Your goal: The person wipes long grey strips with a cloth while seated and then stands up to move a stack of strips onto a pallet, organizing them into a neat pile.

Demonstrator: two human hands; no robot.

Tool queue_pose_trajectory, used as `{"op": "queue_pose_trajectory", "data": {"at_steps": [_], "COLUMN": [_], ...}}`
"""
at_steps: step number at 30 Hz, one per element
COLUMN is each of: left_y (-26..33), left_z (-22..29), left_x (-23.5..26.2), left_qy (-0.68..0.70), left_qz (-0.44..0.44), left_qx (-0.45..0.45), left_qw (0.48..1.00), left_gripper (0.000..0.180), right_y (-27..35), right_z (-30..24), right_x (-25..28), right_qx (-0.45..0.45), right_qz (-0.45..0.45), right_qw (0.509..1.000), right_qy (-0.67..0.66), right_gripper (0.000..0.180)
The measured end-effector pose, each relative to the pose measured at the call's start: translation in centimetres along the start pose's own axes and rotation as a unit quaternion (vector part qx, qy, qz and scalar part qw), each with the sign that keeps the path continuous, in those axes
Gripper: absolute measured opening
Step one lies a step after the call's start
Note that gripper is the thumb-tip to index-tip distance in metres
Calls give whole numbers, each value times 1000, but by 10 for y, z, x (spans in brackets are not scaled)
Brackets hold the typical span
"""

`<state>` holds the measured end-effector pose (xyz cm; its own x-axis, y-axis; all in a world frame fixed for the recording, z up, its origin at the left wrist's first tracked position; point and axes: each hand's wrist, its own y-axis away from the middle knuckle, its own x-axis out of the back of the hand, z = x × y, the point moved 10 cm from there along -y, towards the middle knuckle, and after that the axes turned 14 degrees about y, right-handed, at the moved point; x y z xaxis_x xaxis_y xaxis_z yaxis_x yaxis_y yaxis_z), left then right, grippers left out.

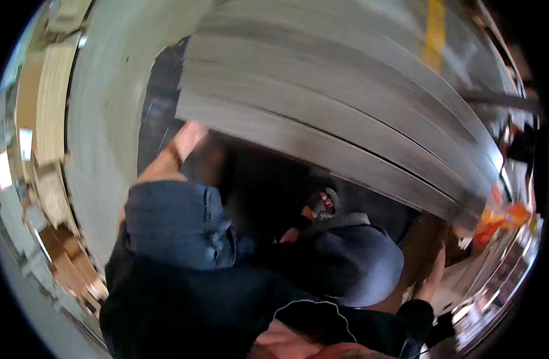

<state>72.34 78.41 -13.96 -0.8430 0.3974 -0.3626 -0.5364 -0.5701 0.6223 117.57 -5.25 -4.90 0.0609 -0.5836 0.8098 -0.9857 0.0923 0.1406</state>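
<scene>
Your left hand (187, 136) reached up under the lower edge of the blurred stack of grey boards (322, 113), touching it as if to steady or lift it; whether the grip was closed I cannot tell. Your right hand (433, 278) hung low beside the cardboard box (421, 239), fingers loosely open, holding nothing. The stack stood tilted above your dark sleeves.

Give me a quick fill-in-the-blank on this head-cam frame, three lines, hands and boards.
1. The left hand reaches up to the lower edge of a stack of ____ boards.
2. The left forearm wears a rolled-up ____ sleeve.
3. The right hand sits at the ____ side of the picture, open, holding nothing visible.

Missing words: grey; blue; right
</scene>
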Motion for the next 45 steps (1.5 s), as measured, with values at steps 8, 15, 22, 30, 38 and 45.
{"op": "queue_pose_trajectory", "data": {"at_steps": [8,15,22,30,38,45], "left_y": [-18,-57,-76,-109,-146,-145], "left_z": [26,47,80,74,90,69], "left_x": [-8,19,75,52,43,34], "left_qy": [-74,42,151,163,178,121], "left_qz": [-56,-54,-27,-26,-63,-76], "left_qx": [-91,-125,-180,-130,-219,-274], "left_qw": [992,990,972,978,957,951], "left_gripper": [54,57,56,55,54,53], "right_y": [-50,-51,-56,45,169,175], "right_z": [-72,-155,-211,-498,-616,-588], "right_x": [12,33,81,-95,-244,-286], "right_qx": [76,212,40,309,428,488], "right_qz": [-36,-46,-31,1,-48,-76], "right_qw": [995,965,999,919,861,798], "right_qy": [56,147,-6,244,269,346], "right_gripper": [44,43,53,61,60,54]}}
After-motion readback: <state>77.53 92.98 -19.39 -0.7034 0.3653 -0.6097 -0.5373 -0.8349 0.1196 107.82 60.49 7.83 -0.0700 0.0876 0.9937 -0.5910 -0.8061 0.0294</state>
